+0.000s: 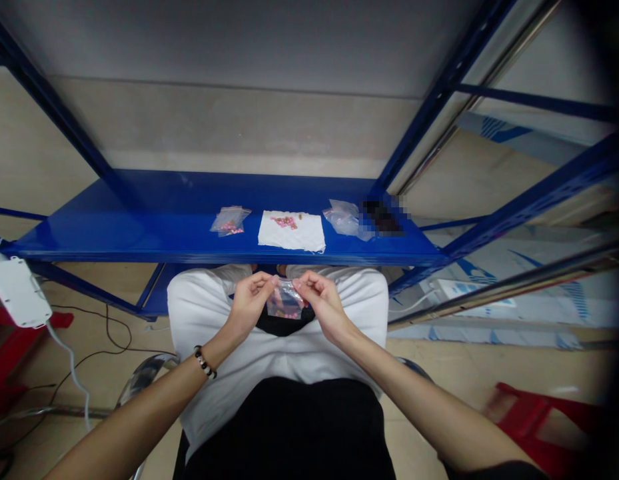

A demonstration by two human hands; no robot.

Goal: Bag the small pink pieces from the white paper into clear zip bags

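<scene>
Between both hands, over the lap, hangs a small clear zip bag [288,301] with some pink beads at its bottom. My left hand [252,298] pinches one upper corner, and my right hand [320,298] pinches the other. On the blue shelf ahead, a white cloth or paper sheet [289,235] carries pink and brownish beads [285,221]. To its left lies another zip bag [230,221] with pink beads inside. Several clear bags [345,219] lie in a loose pile right of the white sheet.
The blue shelf [154,220] has uprights on both sides. A blurred-out dark object [384,217] is at its right end. A white power strip [19,292] hangs at left, with cables on the floor. Red stools [539,417] stand at both sides.
</scene>
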